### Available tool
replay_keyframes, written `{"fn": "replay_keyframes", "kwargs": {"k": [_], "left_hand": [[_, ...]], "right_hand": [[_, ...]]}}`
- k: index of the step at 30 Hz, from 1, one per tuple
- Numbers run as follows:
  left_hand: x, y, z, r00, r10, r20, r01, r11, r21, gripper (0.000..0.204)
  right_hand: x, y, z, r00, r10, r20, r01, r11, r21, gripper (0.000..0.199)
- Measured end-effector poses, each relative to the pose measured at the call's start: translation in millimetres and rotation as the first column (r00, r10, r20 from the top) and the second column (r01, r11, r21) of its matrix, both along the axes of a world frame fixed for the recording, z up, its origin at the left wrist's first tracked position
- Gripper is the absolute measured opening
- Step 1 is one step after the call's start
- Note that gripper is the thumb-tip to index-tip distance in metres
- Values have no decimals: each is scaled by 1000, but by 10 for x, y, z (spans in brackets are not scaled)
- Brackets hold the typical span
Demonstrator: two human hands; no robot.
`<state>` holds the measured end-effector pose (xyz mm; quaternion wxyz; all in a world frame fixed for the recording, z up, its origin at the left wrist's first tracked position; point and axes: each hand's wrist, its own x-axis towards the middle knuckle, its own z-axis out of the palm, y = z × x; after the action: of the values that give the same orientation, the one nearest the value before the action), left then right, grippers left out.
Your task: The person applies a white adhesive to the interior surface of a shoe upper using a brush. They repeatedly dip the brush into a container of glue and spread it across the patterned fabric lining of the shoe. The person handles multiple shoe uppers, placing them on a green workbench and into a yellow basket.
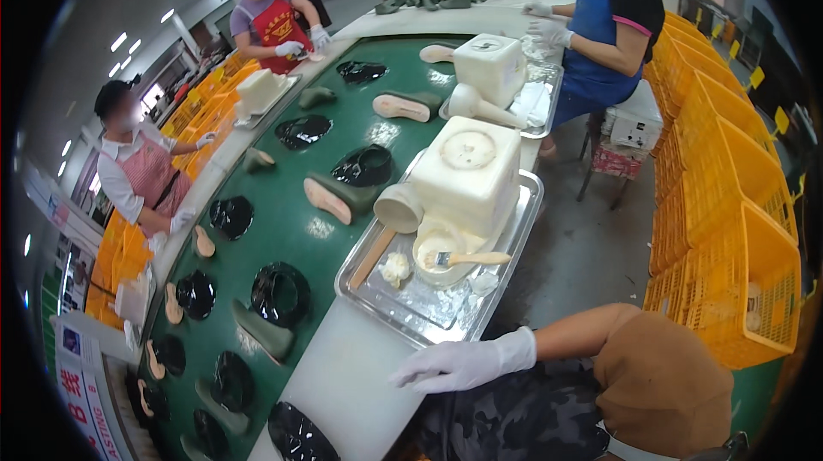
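Right hand (pixel 459 365) in white glove resting flat on white table (pixel 343 384), fingers spread, gripping nothing, metal tray (pixel 411 311) sitting at 12 o'clock, left hand out of view.

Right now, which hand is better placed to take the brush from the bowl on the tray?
Right, probably. The gloved right hand lies open and empty on the white counter beside the metal tray, near the brush in the bowl. The left hand is out of view.
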<state>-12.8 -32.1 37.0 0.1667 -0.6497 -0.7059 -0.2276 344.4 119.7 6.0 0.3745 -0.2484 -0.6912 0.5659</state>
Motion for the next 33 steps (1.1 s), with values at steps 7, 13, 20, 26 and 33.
{"fn": "replay_keyframes", "kwargs": {"k": [7,13,20,26,33], "left_hand": [[375,462,409,998,-56,-34,63,954,293,28],[1278,857,239,913,-395,97,404,909,-102,21],[1310,1175,127,752,-492,439,574,816,-71,26],[1385,1529,134,796,-582,-169,499,788,-361,38],[1397,1665,-61,840,-518,-160,448,829,-335,26]], "right_hand": [[868,-288,-72,788,-616,12,492,617,-614,41],[883,-88,-117,542,-827,-153,639,523,-564,45],[944,221,-37,603,-794,-80,796,605,3,28],[940,466,210,667,-742,66,607,593,529,29],[1020,635,175,651,-723,231,488,632,602,27]]}}
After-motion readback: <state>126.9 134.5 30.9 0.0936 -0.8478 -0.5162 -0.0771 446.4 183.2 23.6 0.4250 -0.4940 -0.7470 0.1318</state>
